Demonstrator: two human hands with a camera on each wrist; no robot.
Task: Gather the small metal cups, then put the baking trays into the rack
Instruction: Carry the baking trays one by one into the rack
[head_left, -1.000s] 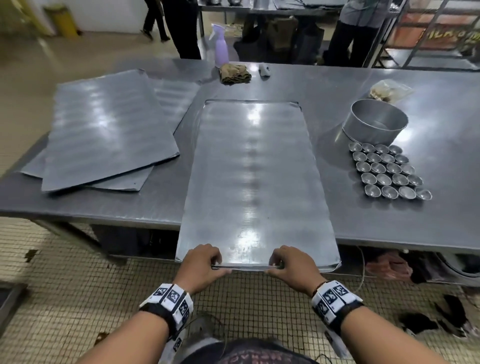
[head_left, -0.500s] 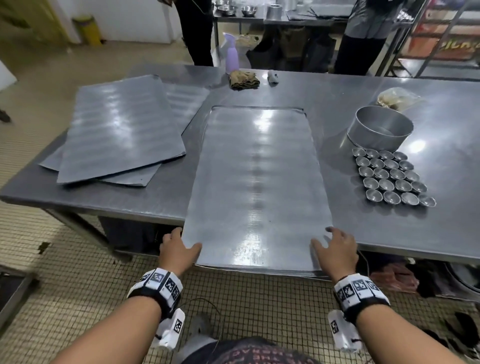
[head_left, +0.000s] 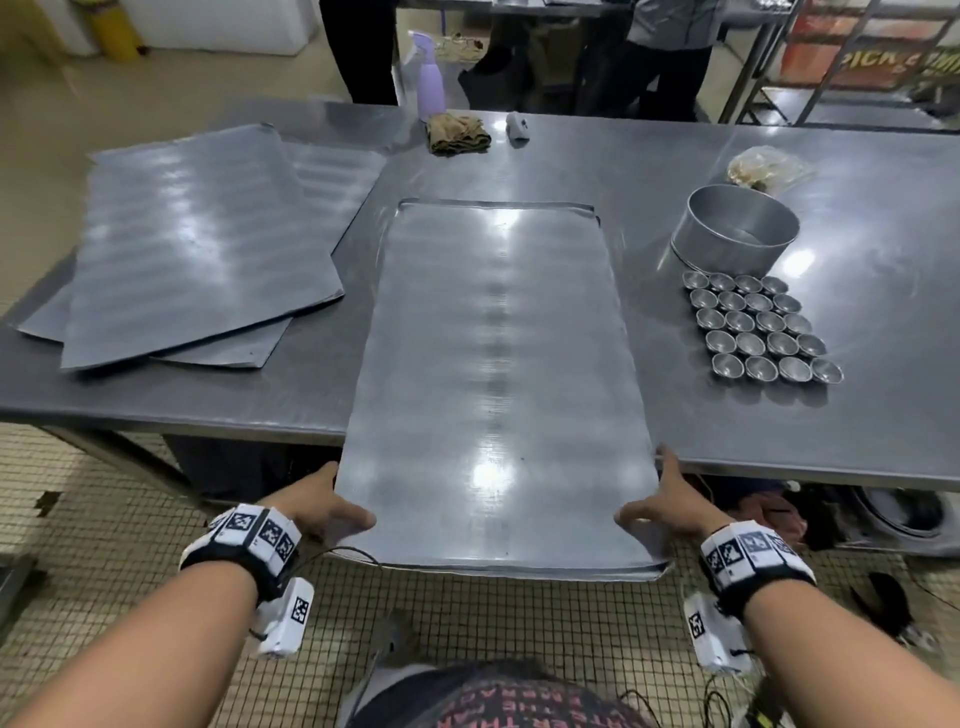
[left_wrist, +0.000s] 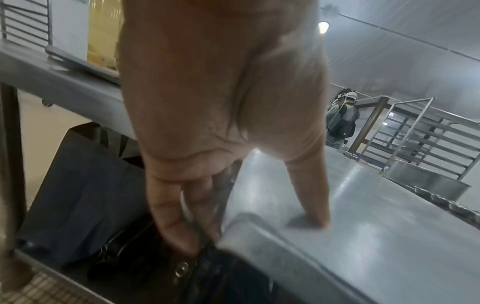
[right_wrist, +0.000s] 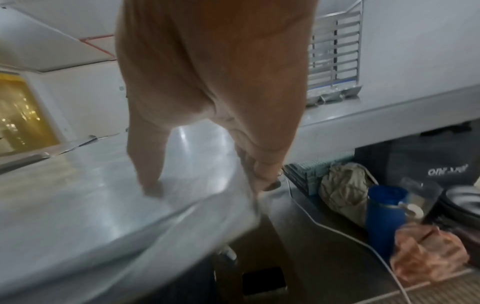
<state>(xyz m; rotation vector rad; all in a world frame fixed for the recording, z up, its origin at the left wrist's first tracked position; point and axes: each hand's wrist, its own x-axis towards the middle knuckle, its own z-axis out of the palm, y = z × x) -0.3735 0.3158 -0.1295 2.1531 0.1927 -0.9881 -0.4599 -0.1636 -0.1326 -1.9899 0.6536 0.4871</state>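
A long baking tray (head_left: 493, 364) lies lengthwise on the steel table (head_left: 857, 208), its near end hanging past the table's front edge. My left hand (head_left: 324, 506) grips the tray's left side near that end, thumb on top and fingers beneath, as the left wrist view shows with the tray (left_wrist: 350, 236). My right hand (head_left: 662, 506) grips the right side the same way, seen over the tray (right_wrist: 91, 216) in the right wrist view. Several small metal cups (head_left: 758, 330) stand in rows on the table at the right. A tray rack (left_wrist: 415, 142) stands behind the table.
A stack of flat trays (head_left: 192, 249) lies at the table's left. A round metal tin (head_left: 735, 228) sits behind the cups, a plastic bag (head_left: 763, 166) beyond it. A purple spray bottle (head_left: 431, 83) and a brown cloth (head_left: 457, 135) are at the far edge. People stand beyond.
My hands moved from the tray's near edge out to its two long sides and now grip them. The tray has come a little further off the table toward me.
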